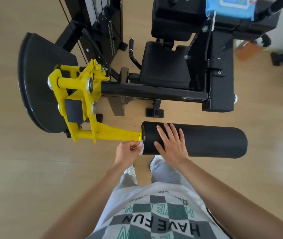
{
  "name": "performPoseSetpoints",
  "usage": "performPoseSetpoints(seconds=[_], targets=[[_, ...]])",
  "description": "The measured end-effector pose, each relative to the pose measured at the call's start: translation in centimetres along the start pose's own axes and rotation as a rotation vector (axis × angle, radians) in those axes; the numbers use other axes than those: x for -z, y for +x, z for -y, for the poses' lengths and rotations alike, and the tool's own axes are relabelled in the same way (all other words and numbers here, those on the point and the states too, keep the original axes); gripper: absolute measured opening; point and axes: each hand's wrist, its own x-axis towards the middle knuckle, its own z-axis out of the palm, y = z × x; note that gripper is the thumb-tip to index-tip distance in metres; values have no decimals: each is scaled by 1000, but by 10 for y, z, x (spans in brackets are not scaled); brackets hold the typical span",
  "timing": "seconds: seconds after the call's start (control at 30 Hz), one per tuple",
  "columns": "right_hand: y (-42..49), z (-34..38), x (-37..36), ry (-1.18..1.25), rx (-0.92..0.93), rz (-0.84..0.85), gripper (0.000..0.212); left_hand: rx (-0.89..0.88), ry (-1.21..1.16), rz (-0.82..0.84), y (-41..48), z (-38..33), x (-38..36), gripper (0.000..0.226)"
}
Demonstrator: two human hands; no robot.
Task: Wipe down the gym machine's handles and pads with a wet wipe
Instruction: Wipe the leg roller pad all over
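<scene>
Wiping down the roller pad (pixel 215 142)
Left grip (pixel 127 152) is pinching the limp wet wipe (pixel 141 148) at its end; right grip (pixel 171 144), spread flat, is steadying the likely spongy top.

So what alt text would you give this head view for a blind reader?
A person's left hand pinches a white wipe at the end of a black pad, while the right hand lies flat on it. Beyond stands the black and yellow machine.

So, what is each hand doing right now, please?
Left hand: pinches the wet wipe.
Right hand: open, flat on the roller pad.
</scene>
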Motion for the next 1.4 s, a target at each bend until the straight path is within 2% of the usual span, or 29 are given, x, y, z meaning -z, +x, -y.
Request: performPoseSetpoints(seconds=[0.07, 0.2, 0.3, 0.5, 0.6, 0.77, 1.1, 1.27, 1.4], targets=[[12, -2, 7, 14, -1, 5, 66, 13, -10, 5, -1, 2, 1, 26], [46, -9, 23, 69, -4, 105, 65, 31, -24, 24, -2, 3, 3, 16], [66, -13, 31, 112, -56, 169, 60, 33, -13, -15, -3, -4, 7, 16], [42, -12, 38, 183, -59, -96, 45, 65, -95, -131, 9, -17, 6, 13], [7, -12, 25, 160, -56, -157, 51, 62, -139, -168, 16, -26, 3, 15], [-21, -15, -5, 94, -15, -26, 68, 0, -63, -106, 17, -29, -8, 15], [11, -13, 5, 79, -63, -24, 66, 16, 10, -86, -4, -6, -13, 7], [29, -14, 15, 50, -67, -7, 66, 17, 46, -110, -13, -2, -14, 15], [45, -19, 20, 56, -55, 16, 65, 58, 148, -28, -14, 2, -9, 19]])
